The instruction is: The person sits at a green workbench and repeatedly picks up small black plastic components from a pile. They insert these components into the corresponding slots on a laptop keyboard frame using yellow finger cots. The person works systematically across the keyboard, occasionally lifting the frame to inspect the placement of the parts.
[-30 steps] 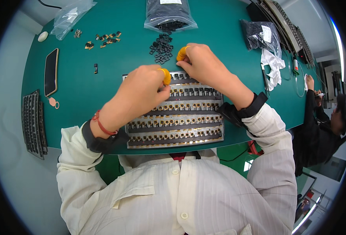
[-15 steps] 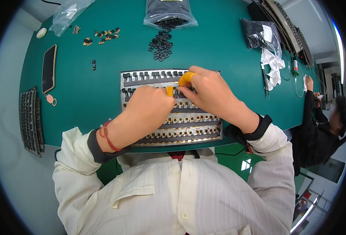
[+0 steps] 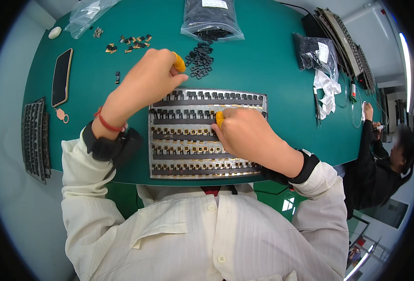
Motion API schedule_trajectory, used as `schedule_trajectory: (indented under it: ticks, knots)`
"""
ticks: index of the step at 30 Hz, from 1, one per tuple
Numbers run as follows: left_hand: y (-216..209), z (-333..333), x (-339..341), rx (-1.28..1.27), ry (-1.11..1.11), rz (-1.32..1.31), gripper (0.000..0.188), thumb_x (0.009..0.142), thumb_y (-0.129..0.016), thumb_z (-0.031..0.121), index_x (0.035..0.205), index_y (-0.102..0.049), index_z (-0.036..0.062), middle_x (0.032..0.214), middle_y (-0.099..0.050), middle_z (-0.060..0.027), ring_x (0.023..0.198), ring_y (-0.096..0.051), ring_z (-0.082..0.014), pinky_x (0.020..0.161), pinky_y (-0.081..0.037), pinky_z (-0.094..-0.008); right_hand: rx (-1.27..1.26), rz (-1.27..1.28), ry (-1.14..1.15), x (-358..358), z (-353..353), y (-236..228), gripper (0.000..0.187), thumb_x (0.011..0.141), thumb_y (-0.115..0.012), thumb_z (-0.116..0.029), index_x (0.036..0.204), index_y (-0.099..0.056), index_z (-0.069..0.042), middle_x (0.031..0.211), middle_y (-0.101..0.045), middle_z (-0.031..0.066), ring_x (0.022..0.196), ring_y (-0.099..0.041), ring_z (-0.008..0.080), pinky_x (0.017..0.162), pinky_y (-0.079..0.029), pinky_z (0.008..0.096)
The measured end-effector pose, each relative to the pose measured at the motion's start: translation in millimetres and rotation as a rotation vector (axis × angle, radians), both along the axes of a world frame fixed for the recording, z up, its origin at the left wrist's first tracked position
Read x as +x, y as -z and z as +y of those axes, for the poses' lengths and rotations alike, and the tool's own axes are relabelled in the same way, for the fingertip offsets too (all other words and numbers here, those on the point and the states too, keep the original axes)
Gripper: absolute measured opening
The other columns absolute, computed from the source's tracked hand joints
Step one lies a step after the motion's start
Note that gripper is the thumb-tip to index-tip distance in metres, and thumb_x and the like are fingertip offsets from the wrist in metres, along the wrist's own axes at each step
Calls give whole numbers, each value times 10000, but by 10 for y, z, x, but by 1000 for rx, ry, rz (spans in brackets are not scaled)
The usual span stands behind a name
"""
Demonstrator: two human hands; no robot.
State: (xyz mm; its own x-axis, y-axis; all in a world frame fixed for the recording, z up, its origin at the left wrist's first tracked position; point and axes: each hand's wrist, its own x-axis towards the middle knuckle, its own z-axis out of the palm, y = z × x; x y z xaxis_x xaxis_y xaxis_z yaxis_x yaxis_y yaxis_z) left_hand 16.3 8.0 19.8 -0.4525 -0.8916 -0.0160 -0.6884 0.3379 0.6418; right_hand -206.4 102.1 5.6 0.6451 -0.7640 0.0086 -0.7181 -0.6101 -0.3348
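Observation:
A metal tray (image 3: 202,177) lies at the table's near edge, carrying rows of small black and gold parts separated by dark strips. My right hand (image 3: 249,131), wearing a yellow finger cot, is closed with its fingertips down at the second row from the far side. Whatever is pinched there is hidden. My left hand (image 3: 153,75) is raised past the tray's far left corner, thumb and a yellow-capped finger brought together beside a pile of small black square parts (image 3: 201,61). Its grip shows no part clearly.
Behind the pile lies a clear bag of black parts (image 3: 209,21). Loose black-and-gold pieces (image 3: 136,43), a phone (image 3: 62,77) and stacked trays (image 3: 34,140) are to the left. On the right are another bag (image 3: 316,54), white tissue (image 3: 326,93) and a person in black (image 3: 380,173).
My left hand has left the tray and moved up and away toward the black pile. My right hand has shifted slightly nearer to me, still at the second row. The view has shifted a little.

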Motion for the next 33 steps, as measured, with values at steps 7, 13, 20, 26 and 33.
schedule_trajectory:
  ticks: [7,13,20,26,33]
  knots:
    - [305,-98,-153,-96,-13,5,225,798,-761,105,912,-714,-83,743,-705,-168,653,-682,-213,632,-544,-313,75,103,-65,32,-92,-97,92,695,-687,-74,687,-674,17,668,-646,210,623,-665,385,598,-550,451]
    - [160,16,-124,-122,-9,-137,160,821,-729,110,867,-728,-43,746,-695,-184,674,-686,-284,636,-542,-358,246,-74,66,-30,-611,-417,127,798,-698,-78,801,-704,49,759,-669,242,718,-672,406,685,-549,442]
    - [192,-7,23,-254,-99,-255,160,842,-701,138,902,-725,-8,852,-695,-205,788,-682,-352,692,-551,-421,53,-192,42,135,-984,-38,138,808,-720,-66,906,-718,31,825,-678,194,738,-666,354,671,-540,402]
    - [168,-1,69,-154,-85,-78,192,816,-726,61,947,-693,-75,840,-709,-192,794,-706,-298,713,-555,-369,-22,-153,13,117,-970,76,106,802,-686,-64,832,-708,35,797,-675,225,783,-674,380,716,-553,439]
    - [219,-14,-67,-116,-47,-52,156,829,-693,106,920,-708,-20,830,-683,-219,786,-664,-387,709,-545,-447,120,-242,147,-61,-934,-146,148,791,-711,-66,896,-726,38,816,-693,229,747,-683,370,704,-556,412]
